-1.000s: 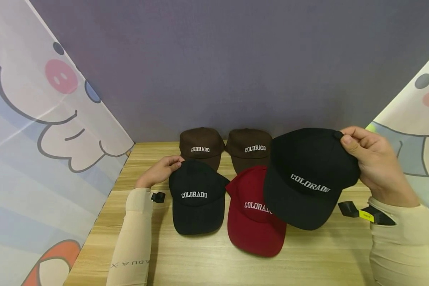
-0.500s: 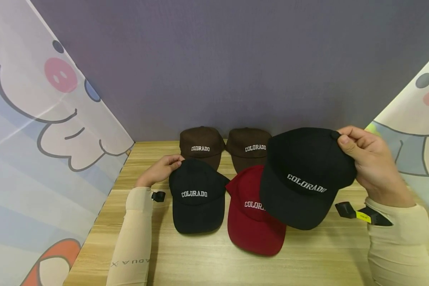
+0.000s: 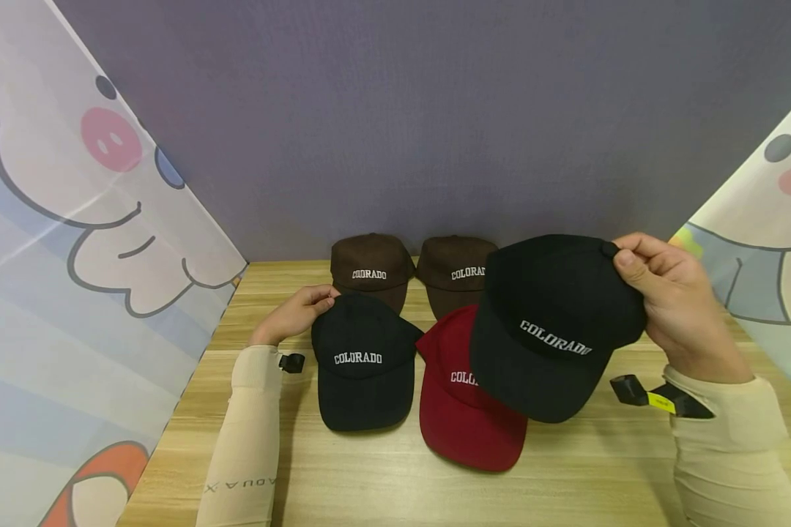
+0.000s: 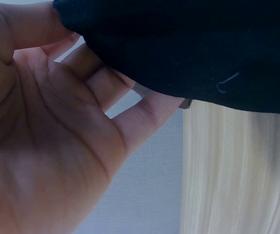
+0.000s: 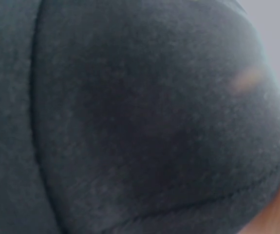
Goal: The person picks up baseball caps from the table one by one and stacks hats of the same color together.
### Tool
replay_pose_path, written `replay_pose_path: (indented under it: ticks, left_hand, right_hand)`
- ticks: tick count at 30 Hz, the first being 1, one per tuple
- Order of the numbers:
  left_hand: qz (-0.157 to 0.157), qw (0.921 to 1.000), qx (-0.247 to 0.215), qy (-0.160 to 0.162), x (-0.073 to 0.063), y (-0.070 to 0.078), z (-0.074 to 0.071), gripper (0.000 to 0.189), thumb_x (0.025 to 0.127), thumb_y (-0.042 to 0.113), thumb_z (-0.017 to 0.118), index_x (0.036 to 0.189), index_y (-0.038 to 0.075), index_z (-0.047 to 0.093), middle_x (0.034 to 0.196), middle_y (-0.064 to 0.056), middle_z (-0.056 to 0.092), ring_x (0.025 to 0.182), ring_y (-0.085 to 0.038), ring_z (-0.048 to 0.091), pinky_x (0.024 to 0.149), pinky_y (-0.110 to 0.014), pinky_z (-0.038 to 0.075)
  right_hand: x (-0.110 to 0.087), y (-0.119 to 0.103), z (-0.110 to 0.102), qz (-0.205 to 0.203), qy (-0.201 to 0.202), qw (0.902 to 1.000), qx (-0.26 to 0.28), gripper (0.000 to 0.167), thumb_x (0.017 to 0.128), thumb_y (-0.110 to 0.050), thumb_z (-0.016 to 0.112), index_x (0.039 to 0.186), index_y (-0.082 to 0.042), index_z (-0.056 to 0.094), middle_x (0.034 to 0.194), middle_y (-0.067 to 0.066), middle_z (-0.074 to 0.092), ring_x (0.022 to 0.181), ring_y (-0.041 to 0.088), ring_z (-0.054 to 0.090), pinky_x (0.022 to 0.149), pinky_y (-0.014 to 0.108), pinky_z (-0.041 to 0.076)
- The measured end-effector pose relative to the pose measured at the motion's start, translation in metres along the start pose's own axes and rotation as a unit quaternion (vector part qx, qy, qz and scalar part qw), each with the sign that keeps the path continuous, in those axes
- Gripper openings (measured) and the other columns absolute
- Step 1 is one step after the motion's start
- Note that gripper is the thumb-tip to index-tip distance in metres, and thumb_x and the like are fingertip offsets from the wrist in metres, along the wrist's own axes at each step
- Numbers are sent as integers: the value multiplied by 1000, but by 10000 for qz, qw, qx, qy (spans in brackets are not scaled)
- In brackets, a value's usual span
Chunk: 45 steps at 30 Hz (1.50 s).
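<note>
At the left in the head view, my left hand (image 3: 294,316) pinches the top of a black cap (image 3: 365,399) lettered COLORADO. The left wrist view shows thumb and fingers on either side of that cap's cloth edge (image 4: 188,48). My right hand (image 3: 672,300) grips a second black cap (image 3: 554,293) near its crown button, holding it tilted, brim toward the lower left. This cap overlaps part of a red cap (image 3: 474,432) on the table and a corner of one brown cap (image 3: 451,256). Its dark cloth (image 5: 144,107) fills most of the right wrist view.
Another brown cap (image 3: 372,252) sits at the back left, beside the first. All rest on a wooden table (image 3: 382,490) against a grey-purple wall (image 3: 395,117). Cartoon-printed panels (image 3: 33,322) stand on both sides.
My right hand has carried its black cap slightly left, covering more of the red cap and the right brown cap. The left hand stays in place on the other black cap.
</note>
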<state>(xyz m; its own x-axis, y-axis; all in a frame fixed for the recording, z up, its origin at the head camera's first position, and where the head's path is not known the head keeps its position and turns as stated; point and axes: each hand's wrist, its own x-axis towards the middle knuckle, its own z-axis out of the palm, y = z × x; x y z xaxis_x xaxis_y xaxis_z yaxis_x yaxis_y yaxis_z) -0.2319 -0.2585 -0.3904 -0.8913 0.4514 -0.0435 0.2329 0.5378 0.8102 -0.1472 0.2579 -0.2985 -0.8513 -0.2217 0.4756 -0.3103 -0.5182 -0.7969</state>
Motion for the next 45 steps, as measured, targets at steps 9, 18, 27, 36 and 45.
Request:
replay_pose_path:
  ticks: [9,18,27,36,45]
  left_hand:
    - [6,10000,-36,-32,0,0,0,23,110,12,45,112,6,67,103,-10,65,91,-19,59,86,-31,48]
    - [25,10000,-14,-2,1,0,0,22,110,12,45,111,6,67,104,-10,65,92,-19,60,88,-32,48]
    - [45,10000,-47,-18,1,0,1,22,109,12,45,111,6,67,103,-10,65,92,-20,59,88,-33,48]
    - [33,10000,-66,13,1,0,1,22,109,10,46,111,7,67,105,-10,66,95,-19,60,89,-32,48]
    - [96,9999,-80,35,0,1,2,22,109,9,45,111,5,67,104,-8,65,93,-16,59,87,-30,48]
  right_hand:
    - [0,3,4,71,-93,9999,9,25,104,11,39,106,10,64,92,14,77,74,20,78,61,28,60]
    - [3,7,9,-35,-114,9999,54,24,104,12,40,106,10,64,91,15,77,75,20,78,62,27,60]
    - [2,9,16,-153,-37,9995,-269,25,104,10,41,105,8,66,90,12,77,73,18,76,61,24,59]
    - [1,10,19,-243,5,9997,-73,24,104,12,41,106,12,64,90,16,76,72,20,76,60,25,59]
    - [3,10,25,-55,-146,9995,-257,22,105,8,43,105,6,65,91,10,77,74,16,76,62,24,59]
